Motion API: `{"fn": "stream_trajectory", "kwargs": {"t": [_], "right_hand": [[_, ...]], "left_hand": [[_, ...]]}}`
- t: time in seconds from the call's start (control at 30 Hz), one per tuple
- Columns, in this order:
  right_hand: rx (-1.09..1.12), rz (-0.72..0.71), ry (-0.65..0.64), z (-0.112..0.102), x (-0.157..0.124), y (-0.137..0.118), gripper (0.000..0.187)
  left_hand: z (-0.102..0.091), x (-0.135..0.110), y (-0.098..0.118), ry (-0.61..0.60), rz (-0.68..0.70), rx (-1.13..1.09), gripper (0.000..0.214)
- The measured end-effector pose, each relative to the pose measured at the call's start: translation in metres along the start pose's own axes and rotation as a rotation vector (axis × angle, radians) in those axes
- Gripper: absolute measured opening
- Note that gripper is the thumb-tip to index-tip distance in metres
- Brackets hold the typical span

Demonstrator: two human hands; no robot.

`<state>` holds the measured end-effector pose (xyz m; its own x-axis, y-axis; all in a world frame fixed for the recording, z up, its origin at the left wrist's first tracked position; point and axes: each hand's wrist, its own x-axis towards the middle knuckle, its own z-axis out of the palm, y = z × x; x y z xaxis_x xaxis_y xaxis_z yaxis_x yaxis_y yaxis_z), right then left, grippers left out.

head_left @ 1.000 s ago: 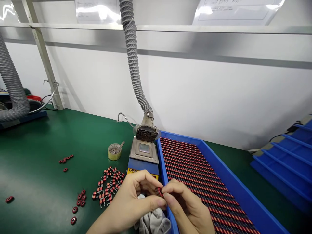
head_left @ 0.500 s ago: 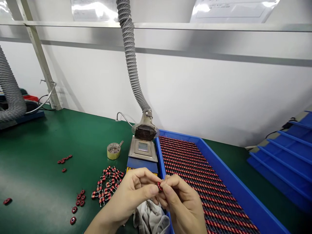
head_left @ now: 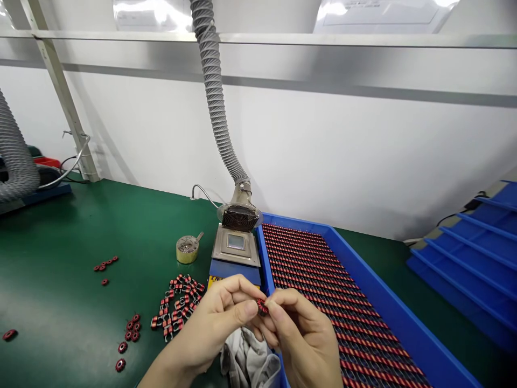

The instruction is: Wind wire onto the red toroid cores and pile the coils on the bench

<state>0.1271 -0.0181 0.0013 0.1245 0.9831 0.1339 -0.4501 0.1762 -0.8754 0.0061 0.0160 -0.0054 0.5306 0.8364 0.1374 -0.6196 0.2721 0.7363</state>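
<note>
Red wound toroid coil (head_left: 262,307) pinched between left fingers (head_left: 247,309), right fingers (head_left: 279,309); yellow label (head_left: 215,279) unreadable

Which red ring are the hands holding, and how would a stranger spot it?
On the green workbench, find the blue tray packed with striped rows. Over its left rim, the left hand and right hand meet. Pinched between their fingertips is a small red ring-shaped coil, the only one held up, not lying on the bench or in the tray.

Bright, even light, bowed edges
</note>
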Motion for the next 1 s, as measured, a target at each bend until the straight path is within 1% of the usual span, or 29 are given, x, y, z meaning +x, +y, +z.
{"fn": "stream_trajectory", "kwargs": {"t": [0.27,0.37,0.47,0.6,0.67,0.73,0.83,0.93,1.0], "right_hand": [[-0.056,-0.062,0.091,0.0014,-0.0008,0.0034,0.026],[-0.079,-0.046,0.068,0.0005,-0.0019,0.0003,0.027],[-0.144,-0.090,0.026,-0.0015,-0.0028,-0.0032,0.026],[-0.206,-0.153,0.020,-0.0022,-0.0026,-0.0044,0.016],[-0.214,-0.135,0.042,-0.0012,-0.0020,-0.0041,0.014],[-0.194,-0.093,0.051,0.0002,-0.0014,-0.0038,0.019],[-0.097,-0.013,0.040,0.0018,-0.0014,-0.0039,0.027],[-0.021,0.046,0.024,0.0020,-0.0022,-0.0041,0.029],[-0.022,0.057,0.012,0.0013,-0.0028,-0.0045,0.029]], "left_hand": [[0.0007,-0.0018,0.0014,0.020,-0.024,0.022,0.027],[0.0011,-0.0023,0.0026,0.030,-0.014,0.036,0.027],[0.0010,-0.0031,0.0037,0.058,0.001,0.070,0.028],[0.0013,-0.0049,0.0049,0.087,0.025,0.136,0.028],[0.0023,-0.0057,0.0058,0.086,0.028,0.150,0.027],[0.0033,-0.0061,0.0067,0.086,0.025,0.155,0.027],[0.0037,-0.0062,0.0069,0.076,0.020,0.151,0.027],[0.0030,-0.0056,0.0055,0.049,-0.005,0.090,0.028],[0.0026,-0.0050,0.0044,0.027,-0.022,0.042,0.028]]}}
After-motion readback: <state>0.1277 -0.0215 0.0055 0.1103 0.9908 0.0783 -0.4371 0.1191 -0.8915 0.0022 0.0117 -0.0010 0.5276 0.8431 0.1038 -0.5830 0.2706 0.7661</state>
